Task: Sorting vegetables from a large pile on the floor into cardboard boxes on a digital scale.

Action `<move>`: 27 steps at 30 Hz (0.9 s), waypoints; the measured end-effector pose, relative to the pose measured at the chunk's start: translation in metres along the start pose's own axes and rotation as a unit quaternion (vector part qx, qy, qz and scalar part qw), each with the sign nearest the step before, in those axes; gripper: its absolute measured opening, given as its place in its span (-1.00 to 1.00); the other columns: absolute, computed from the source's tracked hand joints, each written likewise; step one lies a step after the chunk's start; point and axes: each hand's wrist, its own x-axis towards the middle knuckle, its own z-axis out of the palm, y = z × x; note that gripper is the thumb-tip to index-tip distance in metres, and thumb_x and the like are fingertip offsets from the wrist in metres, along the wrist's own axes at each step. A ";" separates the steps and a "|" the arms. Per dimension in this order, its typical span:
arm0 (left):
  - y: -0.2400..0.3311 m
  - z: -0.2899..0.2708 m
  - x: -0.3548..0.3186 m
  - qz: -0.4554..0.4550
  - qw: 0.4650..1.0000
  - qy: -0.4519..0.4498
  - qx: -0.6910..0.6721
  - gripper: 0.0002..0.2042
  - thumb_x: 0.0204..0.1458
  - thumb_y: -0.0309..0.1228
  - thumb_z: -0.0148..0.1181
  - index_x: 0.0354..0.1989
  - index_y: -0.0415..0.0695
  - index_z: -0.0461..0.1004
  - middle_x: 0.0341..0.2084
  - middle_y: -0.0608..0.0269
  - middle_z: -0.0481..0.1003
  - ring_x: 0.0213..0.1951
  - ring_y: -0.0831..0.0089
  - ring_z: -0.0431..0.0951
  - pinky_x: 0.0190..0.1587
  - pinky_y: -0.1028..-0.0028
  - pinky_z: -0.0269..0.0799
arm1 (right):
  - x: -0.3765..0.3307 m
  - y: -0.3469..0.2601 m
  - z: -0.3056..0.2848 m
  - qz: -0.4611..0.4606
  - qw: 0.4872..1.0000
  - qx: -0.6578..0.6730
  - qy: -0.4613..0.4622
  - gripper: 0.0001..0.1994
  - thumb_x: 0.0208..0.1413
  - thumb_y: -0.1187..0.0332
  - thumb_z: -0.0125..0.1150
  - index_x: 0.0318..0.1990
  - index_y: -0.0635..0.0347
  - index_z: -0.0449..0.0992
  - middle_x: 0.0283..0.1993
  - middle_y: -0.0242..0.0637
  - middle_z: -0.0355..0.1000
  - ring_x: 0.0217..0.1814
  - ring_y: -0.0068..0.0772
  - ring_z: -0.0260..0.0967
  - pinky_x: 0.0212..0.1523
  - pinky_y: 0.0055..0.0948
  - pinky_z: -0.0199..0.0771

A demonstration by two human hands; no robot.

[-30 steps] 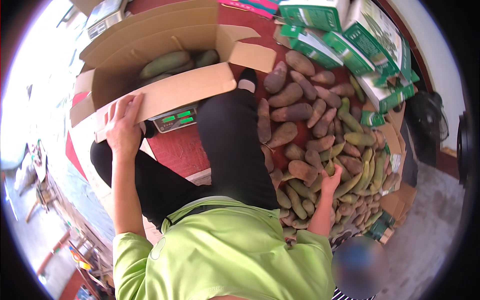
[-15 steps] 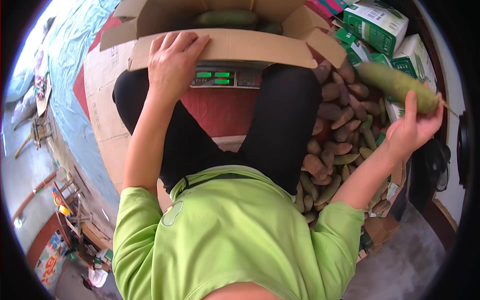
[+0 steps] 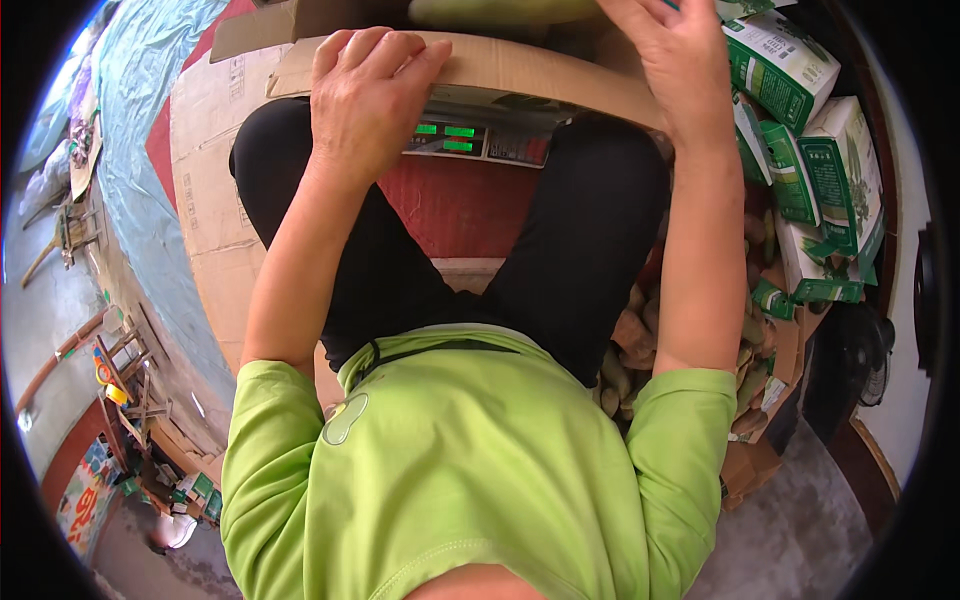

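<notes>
A cardboard box (image 3: 540,68) stands in front of me at the top of the view, its near flap bent over toward my knees. My left hand (image 3: 372,85) is closed over the top edge of that flap, left of its middle. At the flap's right end my right hand (image 3: 668,50) reaches into the box. Its fingertips run out of the top of the view, at the right end of a long green radish (image 3: 505,10). The radish lies across the box opening and looks slightly blurred. The fingers' exact hold on it is cut off.
Under the box is a digital scale (image 3: 450,140) with green lit displays. Reddish and green roots (image 3: 630,335) are heaped beside my right leg, partly behind my forearm. Green-and-white cartons (image 3: 835,175) stack up at the right. A blue plastic sheet (image 3: 150,150) covers the left.
My right hand has swung from the far right over to the box, carrying the radish. My left hand keeps hold of the flap. The view has shifted slightly, so the box sits higher.
</notes>
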 end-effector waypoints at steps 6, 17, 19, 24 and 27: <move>0.003 -0.010 0.003 -0.006 1.000 0.001 0.007 -0.67 -0.20 -0.46 0.28 -0.16 0.07 0.57 -0.33 0.47 0.49 -0.16 0.43 0.47 -0.02 0.33 0.28 | -0.044 0.020 -0.076 0.040 0.993 0.000 0.108 -0.75 0.10 0.46 0.24 -0.09 0.35 0.44 -0.12 -0.25 0.44 -0.08 -0.47 0.41 -0.06 -0.52 0.41; 0.010 -0.006 0.006 -0.007 0.999 -0.002 0.041 -0.58 -0.21 -0.48 0.28 -0.09 0.17 0.57 -0.29 0.49 0.50 -0.13 0.47 0.47 0.04 0.38 0.25 | -0.267 0.179 -0.169 0.400 0.905 -0.079 0.121 -0.79 0.12 0.45 0.18 -0.09 0.21 0.48 -0.28 -0.42 0.43 -0.37 -0.66 0.34 -0.42 -0.66 0.34; 0.010 -0.002 0.007 0.003 1.000 0.002 0.029 -0.58 -0.19 -0.47 0.28 -0.07 0.18 0.56 -0.30 0.47 0.50 -0.13 0.46 0.47 0.04 0.39 0.25 | -0.306 0.187 -0.164 0.409 0.906 -0.090 0.066 -0.81 0.10 0.46 0.18 -0.11 0.22 0.50 -0.29 -0.42 0.44 -0.39 -0.65 0.34 -0.45 -0.65 0.33; -0.011 -0.013 0.001 0.013 0.997 -0.054 0.059 -0.60 -0.10 -0.42 0.28 -0.01 0.21 0.55 -0.24 0.39 0.53 -0.11 0.40 0.50 0.06 0.36 0.26 | -0.380 0.214 -0.130 0.367 0.914 -0.172 -0.029 -0.84 -0.03 0.46 0.21 -0.25 0.20 0.53 -0.38 -0.27 0.50 -0.39 -0.44 0.47 -0.33 -0.43 0.48; -0.019 -0.002 -0.002 0.037 0.997 -0.031 0.055 -0.62 -0.09 -0.43 0.27 -0.04 0.21 0.57 -0.25 0.43 0.55 -0.16 0.43 0.51 0.00 0.40 0.30 | -0.419 0.233 -0.132 0.469 0.868 -0.164 0.015 -0.84 -0.06 0.44 0.21 -0.27 0.23 0.53 -0.45 -0.21 0.50 -0.46 -0.42 0.47 -0.35 -0.43 0.48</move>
